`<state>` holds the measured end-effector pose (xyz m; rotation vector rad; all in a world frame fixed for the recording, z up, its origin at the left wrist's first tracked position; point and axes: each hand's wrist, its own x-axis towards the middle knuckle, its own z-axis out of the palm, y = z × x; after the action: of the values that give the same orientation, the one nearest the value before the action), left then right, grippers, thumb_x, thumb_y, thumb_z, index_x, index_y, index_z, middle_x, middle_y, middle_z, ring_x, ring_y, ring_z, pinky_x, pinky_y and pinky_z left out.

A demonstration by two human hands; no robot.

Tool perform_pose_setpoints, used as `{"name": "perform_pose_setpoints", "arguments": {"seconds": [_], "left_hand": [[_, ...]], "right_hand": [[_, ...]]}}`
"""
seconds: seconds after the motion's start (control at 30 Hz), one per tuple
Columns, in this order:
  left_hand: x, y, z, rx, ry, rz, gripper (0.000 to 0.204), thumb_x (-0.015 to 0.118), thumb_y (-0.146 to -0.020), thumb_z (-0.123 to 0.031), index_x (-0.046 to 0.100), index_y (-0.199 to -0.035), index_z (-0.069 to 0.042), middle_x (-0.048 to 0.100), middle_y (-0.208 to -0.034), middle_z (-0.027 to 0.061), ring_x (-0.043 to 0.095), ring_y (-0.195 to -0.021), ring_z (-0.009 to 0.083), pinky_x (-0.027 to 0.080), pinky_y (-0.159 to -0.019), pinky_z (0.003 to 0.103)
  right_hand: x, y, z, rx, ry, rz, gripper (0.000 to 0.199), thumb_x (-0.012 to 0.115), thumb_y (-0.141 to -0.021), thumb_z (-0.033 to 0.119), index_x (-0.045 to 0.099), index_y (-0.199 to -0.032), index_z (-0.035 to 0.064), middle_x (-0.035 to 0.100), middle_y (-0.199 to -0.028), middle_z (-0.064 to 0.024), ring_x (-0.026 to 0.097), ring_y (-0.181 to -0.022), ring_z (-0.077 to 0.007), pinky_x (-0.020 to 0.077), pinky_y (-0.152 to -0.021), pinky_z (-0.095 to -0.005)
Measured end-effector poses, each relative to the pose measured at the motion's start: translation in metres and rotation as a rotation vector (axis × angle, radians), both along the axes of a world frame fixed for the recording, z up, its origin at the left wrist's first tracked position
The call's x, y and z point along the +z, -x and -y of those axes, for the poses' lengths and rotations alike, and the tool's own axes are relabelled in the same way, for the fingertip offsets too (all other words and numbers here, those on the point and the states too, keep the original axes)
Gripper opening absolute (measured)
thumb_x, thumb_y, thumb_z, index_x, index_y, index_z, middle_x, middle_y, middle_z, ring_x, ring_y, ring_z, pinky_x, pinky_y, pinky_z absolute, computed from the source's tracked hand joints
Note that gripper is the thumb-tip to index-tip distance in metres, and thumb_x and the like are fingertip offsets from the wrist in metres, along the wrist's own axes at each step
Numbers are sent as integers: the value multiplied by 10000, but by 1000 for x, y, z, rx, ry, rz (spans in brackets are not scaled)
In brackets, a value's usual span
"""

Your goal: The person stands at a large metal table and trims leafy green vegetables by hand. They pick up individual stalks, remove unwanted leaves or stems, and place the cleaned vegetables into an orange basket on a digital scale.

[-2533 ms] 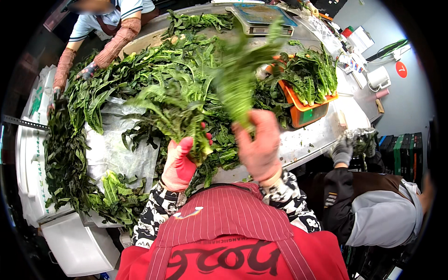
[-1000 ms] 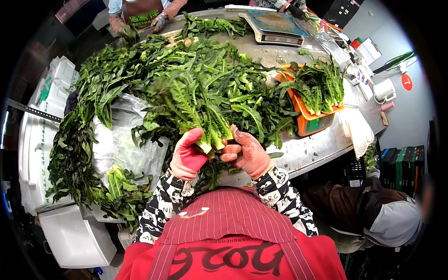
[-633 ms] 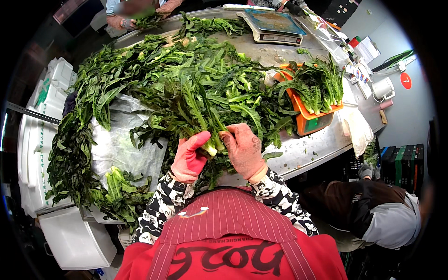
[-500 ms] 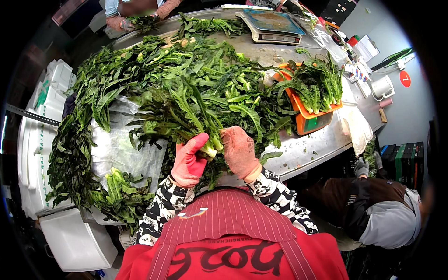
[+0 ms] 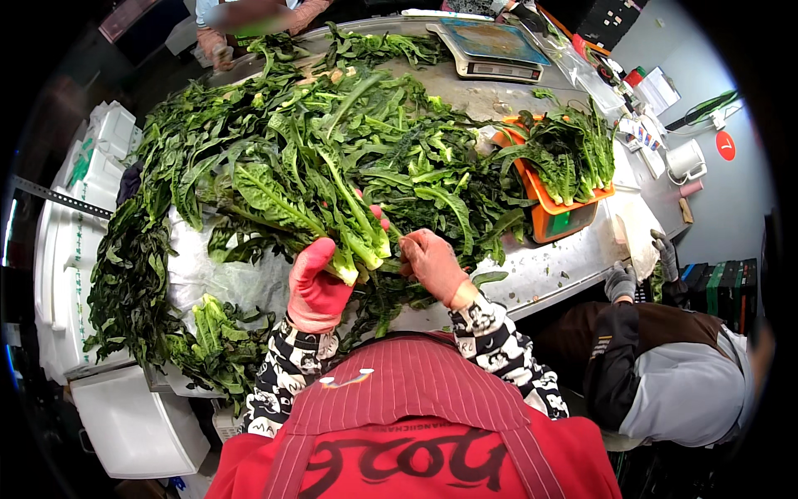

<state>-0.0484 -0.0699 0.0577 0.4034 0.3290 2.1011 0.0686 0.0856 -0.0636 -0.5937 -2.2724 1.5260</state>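
Observation:
My gloved left hand [image 5: 318,289] is closed around the lower stalks of a bunch of long-leaved lettuce [image 5: 287,204]. The pale cut ends point toward me, and pink fingertips show behind the stalks. Just right of those ends, my gloved right hand [image 5: 434,268] has its fingers curled in a pinch, apart from the bunch. Whatever it may hold is too small or hidden to make out. A large heap of loose leafy greens [image 5: 416,145] spreads over the table beyond both hands. More greens [image 5: 212,337] lie on a clear plastic sheet [image 5: 195,266] to the left.
An orange scale [image 5: 555,229] with greens in its tray stands at the right. Another flat-topped scale [image 5: 499,68] is at the far side. One co-worker's hand [image 5: 220,56] shows at the far left; a second person [image 5: 665,366] bends at the right. White foam boxes [image 5: 71,249] line the left.
The bunch has tipped left and turned, showing paler leaves. My right hand has come off the stalks and moved slightly right. The co-worker at the right has moved a hand toward the table edge.

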Motion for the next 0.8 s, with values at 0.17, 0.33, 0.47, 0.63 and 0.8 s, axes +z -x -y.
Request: {"name": "perform_pose_setpoints", "arguments": {"seconds": [0.17,0.33,0.47,0.63,0.8], "left_hand": [[-1,7,7,48,236,-240,577,632,-886,-101,411,-1411,-10,551,-1336,185,560,-1212,330,454,-1034,428],[1,-23,16,-104,322,-397,616,719,-815,29,481,-1376,-59,570,-1318,72,566,-1173,195,468,-997,342],[-7,-26,14,-211,489,-280,605,657,-878,40,426,-1419,-103,539,-1358,58,546,-1208,191,453,-1018,335],[-19,-29,24,-142,521,-65,515,630,-896,17,469,-1378,-67,571,-1318,70,588,-1155,198,489,-972,337],[-32,-17,16,90,541,-10,462,632,-878,-1,516,-1326,-4,623,-1252,101,619,-1110,216,519,-931,355]], "right_hand": [[113,-11,18,-76,137,-130,808,730,-876,232,239,-1478,11,498,-1338,-170,555,-1149,-225,469,-931,-336],[142,-11,38,210,74,-252,1334,923,-592,166,-10,-1537,29,246,-1536,-159,284,-1410,-254,264,-1138,-375],[131,-13,43,193,-97,-197,1421,944,-517,288,-12,-1521,-25,208,-1534,-245,227,-1431,-357,197,-1175,-411],[138,-8,44,213,-533,-83,1292,864,-570,490,153,-1510,-40,274,-1482,-328,260,-1392,-477,214,-1160,-482],[142,12,19,220,-547,-185,1192,838,-578,510,282,-1458,-70,404,-1405,-318,384,-1323,-458,294,-1126,-476]]}}
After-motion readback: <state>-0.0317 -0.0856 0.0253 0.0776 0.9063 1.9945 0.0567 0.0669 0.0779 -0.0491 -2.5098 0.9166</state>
